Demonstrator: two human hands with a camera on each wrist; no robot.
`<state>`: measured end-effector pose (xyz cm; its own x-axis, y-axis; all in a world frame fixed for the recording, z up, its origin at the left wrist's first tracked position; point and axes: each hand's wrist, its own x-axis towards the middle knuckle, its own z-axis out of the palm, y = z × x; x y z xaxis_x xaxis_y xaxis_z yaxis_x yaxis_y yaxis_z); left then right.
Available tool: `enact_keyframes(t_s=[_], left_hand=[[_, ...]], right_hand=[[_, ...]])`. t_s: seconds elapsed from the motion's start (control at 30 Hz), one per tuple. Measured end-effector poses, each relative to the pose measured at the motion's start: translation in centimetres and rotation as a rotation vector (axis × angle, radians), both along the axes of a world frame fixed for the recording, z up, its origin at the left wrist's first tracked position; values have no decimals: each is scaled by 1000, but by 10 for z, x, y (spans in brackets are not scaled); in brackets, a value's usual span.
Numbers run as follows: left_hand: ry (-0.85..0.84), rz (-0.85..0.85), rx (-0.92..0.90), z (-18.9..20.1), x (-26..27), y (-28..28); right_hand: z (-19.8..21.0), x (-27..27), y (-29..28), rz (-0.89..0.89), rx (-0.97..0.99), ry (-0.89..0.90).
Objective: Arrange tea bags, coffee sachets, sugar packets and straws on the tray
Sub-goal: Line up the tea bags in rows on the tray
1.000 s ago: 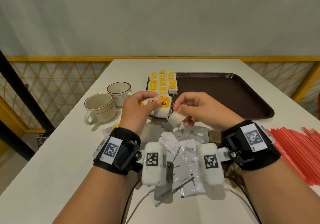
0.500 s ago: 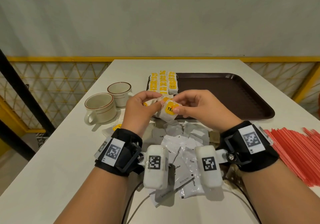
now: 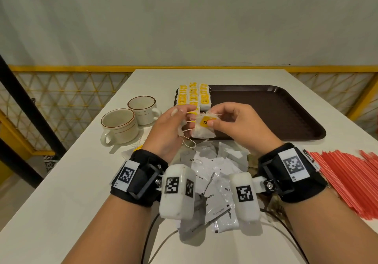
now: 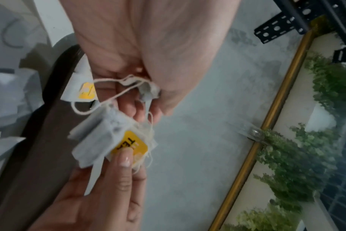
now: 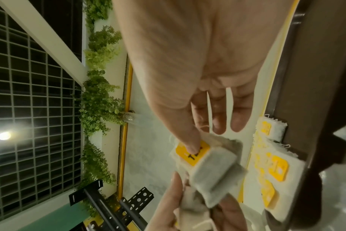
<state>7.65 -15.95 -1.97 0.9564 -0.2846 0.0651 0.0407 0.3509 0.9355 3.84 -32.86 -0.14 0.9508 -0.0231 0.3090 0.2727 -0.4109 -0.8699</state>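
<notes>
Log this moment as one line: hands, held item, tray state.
right hand: pinches tea bag | left hand: holds its string | tray: tea bag rows at left end

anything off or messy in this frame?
Yes: strings run tangled between the tea bag pinched by the right hand and a second bag gripped by the left hand. Coffee sachets lie heaped on the table, off the tray.

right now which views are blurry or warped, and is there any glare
Head view: sharp, though the wide lens bows the table edges; even light, no glare. Left wrist view: soft with motion blur on the tea bag. Right wrist view: the same bag is smeared, and one bright lamp flares at the left edge.
</notes>
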Motion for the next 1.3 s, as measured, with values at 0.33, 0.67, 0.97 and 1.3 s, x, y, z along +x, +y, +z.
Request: enact_keyframes(t_s=[0.33,0.67,0.97,1.3], left_hand=[[213,36,68,3,4,4],[-65,192,325,-7,3,4],[-188,200,216,-1,-1,6],[-87,211,74,-1,6,9]], right_hand=[[2,1,-4,-29,224,15],[0,5,-7,-54,213,27],[2,3,-8,-59,220,10],[1,3,-7,-39,226,35]])
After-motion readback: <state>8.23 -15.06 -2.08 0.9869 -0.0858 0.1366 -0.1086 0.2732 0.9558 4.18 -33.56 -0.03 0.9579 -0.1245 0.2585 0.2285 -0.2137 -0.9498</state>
